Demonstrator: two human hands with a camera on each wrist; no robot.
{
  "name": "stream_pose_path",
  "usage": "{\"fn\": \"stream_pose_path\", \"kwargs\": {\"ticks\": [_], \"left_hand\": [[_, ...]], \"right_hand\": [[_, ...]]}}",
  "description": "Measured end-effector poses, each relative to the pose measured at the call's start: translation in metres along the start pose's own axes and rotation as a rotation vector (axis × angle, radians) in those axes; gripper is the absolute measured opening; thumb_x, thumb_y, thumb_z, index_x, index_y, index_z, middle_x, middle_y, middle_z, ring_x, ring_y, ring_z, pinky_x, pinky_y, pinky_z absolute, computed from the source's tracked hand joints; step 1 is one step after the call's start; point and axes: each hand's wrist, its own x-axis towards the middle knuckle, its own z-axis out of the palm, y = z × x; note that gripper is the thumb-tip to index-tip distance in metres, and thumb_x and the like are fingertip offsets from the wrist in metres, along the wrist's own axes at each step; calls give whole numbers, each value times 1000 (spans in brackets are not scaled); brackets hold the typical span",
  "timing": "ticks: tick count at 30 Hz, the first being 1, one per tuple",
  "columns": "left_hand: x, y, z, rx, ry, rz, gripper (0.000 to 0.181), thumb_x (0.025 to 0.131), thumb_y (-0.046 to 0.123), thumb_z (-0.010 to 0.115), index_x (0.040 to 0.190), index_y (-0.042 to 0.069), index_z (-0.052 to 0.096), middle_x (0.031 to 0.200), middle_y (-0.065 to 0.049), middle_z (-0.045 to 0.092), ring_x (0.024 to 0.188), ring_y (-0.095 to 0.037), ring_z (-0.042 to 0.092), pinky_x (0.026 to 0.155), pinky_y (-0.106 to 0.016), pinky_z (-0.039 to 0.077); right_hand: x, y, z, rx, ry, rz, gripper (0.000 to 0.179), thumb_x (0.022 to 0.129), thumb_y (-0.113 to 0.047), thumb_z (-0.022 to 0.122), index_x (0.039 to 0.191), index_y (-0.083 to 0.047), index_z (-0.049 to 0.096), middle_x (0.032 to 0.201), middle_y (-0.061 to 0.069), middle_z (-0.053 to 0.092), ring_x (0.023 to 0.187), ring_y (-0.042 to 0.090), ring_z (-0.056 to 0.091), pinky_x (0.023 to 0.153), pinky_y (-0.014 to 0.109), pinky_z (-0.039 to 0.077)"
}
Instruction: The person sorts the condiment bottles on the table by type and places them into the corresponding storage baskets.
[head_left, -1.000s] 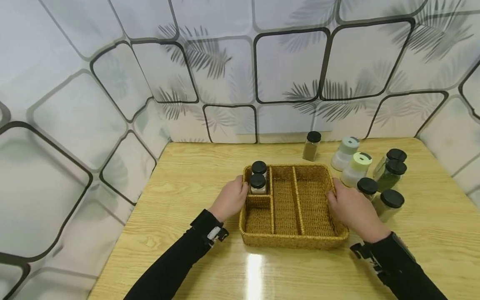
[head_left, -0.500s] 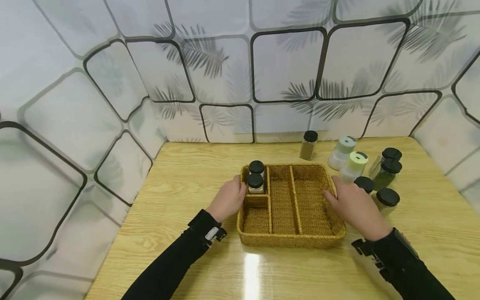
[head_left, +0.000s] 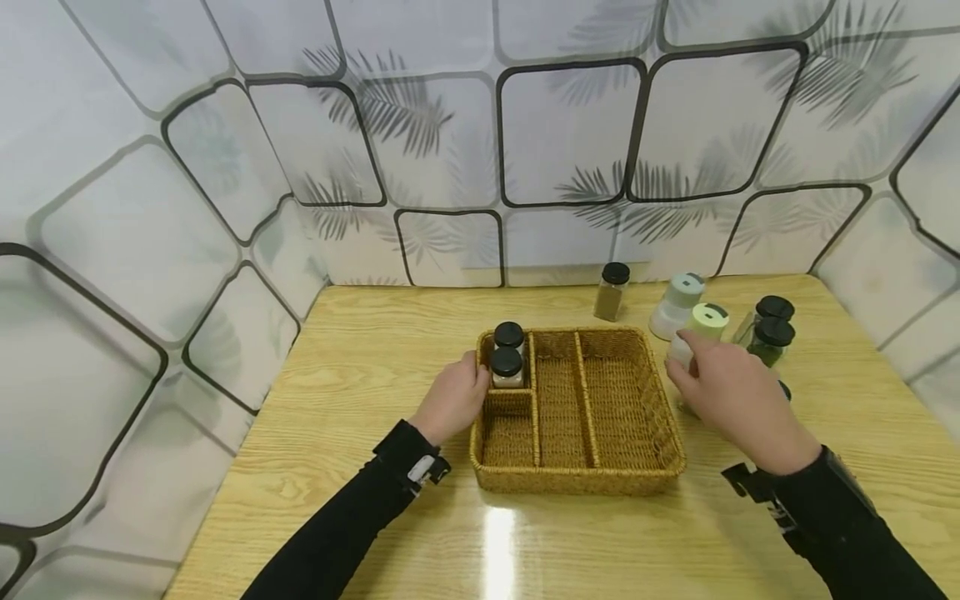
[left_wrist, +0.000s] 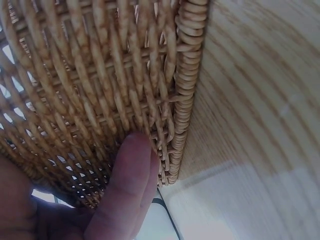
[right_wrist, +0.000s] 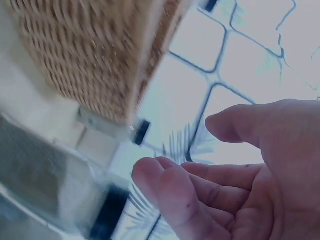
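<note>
A wicker basket [head_left: 577, 482] with divided compartments stands on the table. Two small jars with black lids, a rear jar [head_left: 509, 335] and a front jar [head_left: 507, 367], stand in its back-left compartment. My left hand [head_left: 452, 398] grips the basket's left side; in the left wrist view its fingers [left_wrist: 127, 175] lie against the woven outer wall. To the right of the basket, my right hand [head_left: 742, 404] is apart from it, holding nothing, its thumb and loosely bent fingers spread in the right wrist view. It overlaps a shaker with a yellow-green lid [head_left: 708, 317] and hides black-lidded jars behind it.
Behind the basket stands a black-lidded spice jar [head_left: 611, 293]. A shaker with a pale grey-green lid [head_left: 678, 302] is at the back right, near two more black-lidded jars, one holding green contents [head_left: 772, 340]. Patterned curtain [head_left: 570, 133] encloses the wooden table [head_left: 375, 325].
My right hand has let go of the basket's right side and moved right, over the jars there. The left hand keeps its grip, and the basket stays in place.
</note>
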Motion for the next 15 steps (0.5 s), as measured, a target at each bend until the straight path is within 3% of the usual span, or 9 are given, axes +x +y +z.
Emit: {"fn": "stream_pose_path", "kwargs": {"ticks": [6,15], "left_hand": [[1,0,1,-13,-13,-1,49,110,25,31,139,-13,44,67,-3,45,52,-15,43,54,-31,38],[0,-1,1,-44,-24,-27,53,110,26,30,144,-14,38,65,-2,44,50,-14,40,52,-30,35]], "right_hand": [[9,14,-25,-17,32,5,38,104,-25,53,126,5,59,65,0,55,50,15,43,48,32,31],[24,49,-52,-21,-1,62,53,106,-31,46,140,9,49,77,9,64,54,18,46,55,35,33]]}}
